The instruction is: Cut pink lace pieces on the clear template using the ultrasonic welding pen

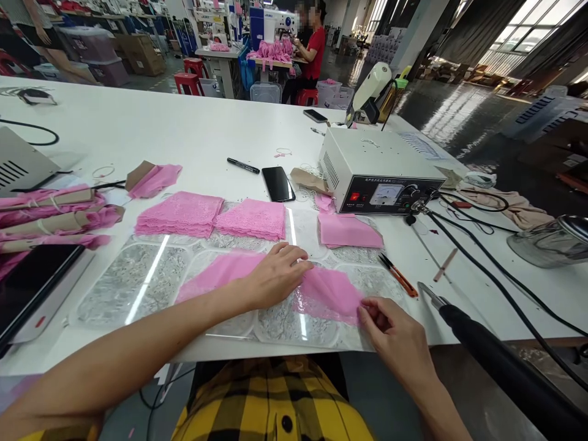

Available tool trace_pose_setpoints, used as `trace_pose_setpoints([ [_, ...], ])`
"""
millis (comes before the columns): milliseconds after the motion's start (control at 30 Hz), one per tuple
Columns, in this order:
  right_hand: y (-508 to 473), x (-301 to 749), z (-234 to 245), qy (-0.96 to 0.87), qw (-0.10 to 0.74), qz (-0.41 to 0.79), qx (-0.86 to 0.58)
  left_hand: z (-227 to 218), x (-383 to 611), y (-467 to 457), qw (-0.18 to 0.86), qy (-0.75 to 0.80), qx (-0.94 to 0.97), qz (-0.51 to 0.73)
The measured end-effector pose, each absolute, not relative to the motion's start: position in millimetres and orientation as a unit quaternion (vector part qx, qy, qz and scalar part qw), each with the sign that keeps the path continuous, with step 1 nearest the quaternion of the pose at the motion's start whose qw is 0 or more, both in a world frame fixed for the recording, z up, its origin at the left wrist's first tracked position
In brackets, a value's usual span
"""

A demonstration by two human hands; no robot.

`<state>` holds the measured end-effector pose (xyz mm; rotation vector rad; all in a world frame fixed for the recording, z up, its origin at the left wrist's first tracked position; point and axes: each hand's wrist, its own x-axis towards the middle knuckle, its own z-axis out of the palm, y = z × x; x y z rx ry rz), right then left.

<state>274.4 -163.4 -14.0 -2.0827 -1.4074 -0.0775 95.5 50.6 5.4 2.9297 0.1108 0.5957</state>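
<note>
A thin pink fabric piece [328,294] with a lacy lower edge lies across the clear plastic sheet [114,288] in front of me. My left hand [278,275] rests on it, palm down with the fingers laid out, and covers its middle. More pink fabric [220,272] shows to the left behind that wrist. At the right corner, my right hand [390,327] pinches the fabric's edge between thumb and fingers. A black-handled tool with a metal tip [473,331] lies to the right of this hand. An orange utility knife [399,275] is just beyond it.
Beyond the hands sit pink lace stacks [179,214] and a folded pink piece [349,231]. A phone [278,184], a marker [243,165] and a white control box [381,165] with cables stand farther back. A glass jar [551,242] is at right; a person in red sits at a sewing machine.
</note>
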Motion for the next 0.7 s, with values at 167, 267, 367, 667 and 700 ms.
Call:
trace_pose_setpoints([
  [167,-164.2,276.5,-13.7,-0.540,0.318,-0.020,-0.779,11.7,92.1,48.9,0.106,0.018,0.976,0.190],
  [267,-164.1,276.5,-13.0,-0.540,0.317,-0.012,-0.779,13.9,89.6,46.5,0.135,-0.004,0.977,0.164],
  [367,-163.6,276.1,-13.4,-0.536,0.317,-0.010,-0.782,12.3,90.6,45.5,0.147,0.005,0.978,0.147],
  [667,-163.8,278.7,-10.6,-0.522,0.335,0.016,-0.784,12.1,92.3,47.1,0.193,0.030,0.972,0.135],
  [700,-163.5,278.8,-9.4,-0.522,0.337,0.021,-0.783,13.1,92.1,46.7,0.198,0.035,0.971,0.132],
])
